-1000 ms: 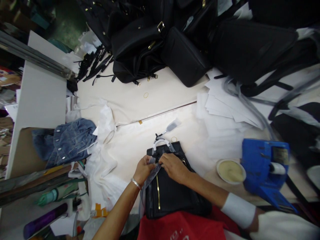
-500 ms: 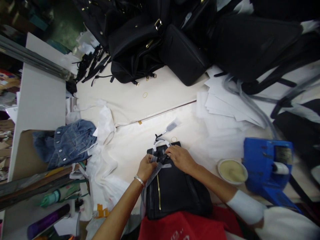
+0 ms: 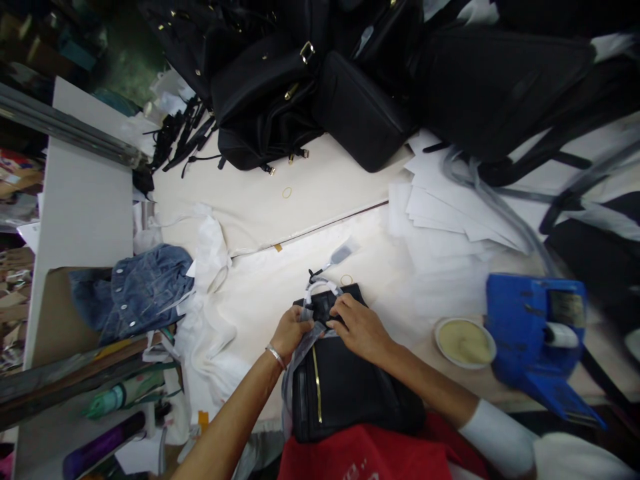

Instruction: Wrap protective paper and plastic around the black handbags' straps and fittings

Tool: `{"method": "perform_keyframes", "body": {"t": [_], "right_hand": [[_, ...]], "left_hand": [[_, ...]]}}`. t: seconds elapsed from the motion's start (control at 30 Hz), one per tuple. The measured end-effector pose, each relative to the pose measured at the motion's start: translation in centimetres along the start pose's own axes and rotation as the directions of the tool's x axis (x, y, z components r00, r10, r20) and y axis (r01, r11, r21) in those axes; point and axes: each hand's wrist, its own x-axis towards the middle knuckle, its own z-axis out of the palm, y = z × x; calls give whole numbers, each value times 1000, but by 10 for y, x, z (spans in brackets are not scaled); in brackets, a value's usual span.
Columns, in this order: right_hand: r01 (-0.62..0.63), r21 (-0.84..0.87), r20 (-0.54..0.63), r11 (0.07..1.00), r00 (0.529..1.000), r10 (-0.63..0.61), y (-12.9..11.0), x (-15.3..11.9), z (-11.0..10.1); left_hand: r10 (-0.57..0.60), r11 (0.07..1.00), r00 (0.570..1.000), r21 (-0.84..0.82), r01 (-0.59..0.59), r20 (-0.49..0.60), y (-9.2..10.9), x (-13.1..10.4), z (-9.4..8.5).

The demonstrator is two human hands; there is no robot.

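Note:
A black bag [image 3: 350, 380] with a gold zipper lies at the table's front edge, its lower end against red cloth. Its curved handle [image 3: 321, 285] is wrapped in white and clear film, and a tag in a clear sleeve [image 3: 341, 253] lies beyond it. My left hand [image 3: 294, 330] pinches the clear plastic strip [image 3: 301, 353] at the left of the handle base. Close by on the right, my right hand [image 3: 357, 323] has its fingers curled over the bag's top by the handle; whatever is between those fingertips is hidden.
Black bags [image 3: 265, 100] are piled along the back. White paper sheets [image 3: 450, 207], a bowl of pale paste [image 3: 465, 342] and a blue tape dispenser [image 3: 535, 333] stand at the right. A denim garment [image 3: 135, 287] and crumpled white material [image 3: 210, 247] lie at the left.
My right hand has shifted slightly down at the handle base, its fingers more curled. The short strip end that stuck out beneath it is now mostly covered. My left hand keeps its pinch.

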Motion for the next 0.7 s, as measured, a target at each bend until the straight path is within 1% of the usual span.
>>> {"method": "perform_keyframes", "body": {"t": [0.13, 0.27, 0.37, 0.47, 0.5, 0.57, 0.63, 0.7], "right_hand": [[-67, 11, 22, 998, 998, 67, -12, -6, 7], [-192, 111, 99, 975, 978, 181, -15, -7, 16], [-245, 217, 167, 945, 963, 212, -13, -4, 24], [-282, 267, 240, 922, 946, 220, -11, -2, 29], [-278, 260, 258, 925, 943, 211, -11, -2, 29], [-230, 190, 239, 954, 954, 182, -14, -3, 24], [-152, 59, 163, 987, 977, 141, -21, -5, 17], [-81, -80, 83, 993, 993, 88, -29, -7, 8]], "left_hand": [[96, 994, 995, 53, -96, -6, -6, -2, 0], [170, 974, 984, 160, -161, -47, -12, -2, -2], [236, 946, 969, 244, -213, -69, -17, -4, -4], [261, 935, 964, 259, -243, -39, -21, -7, -8], [257, 937, 966, 249, -244, -22, -22, -8, -9], [243, 944, 970, 226, -240, 16, -23, -11, -12], [214, 955, 975, 198, -222, 59, -22, -13, -14], [163, 971, 980, 160, -180, 116, -21, -16, -16]]}}
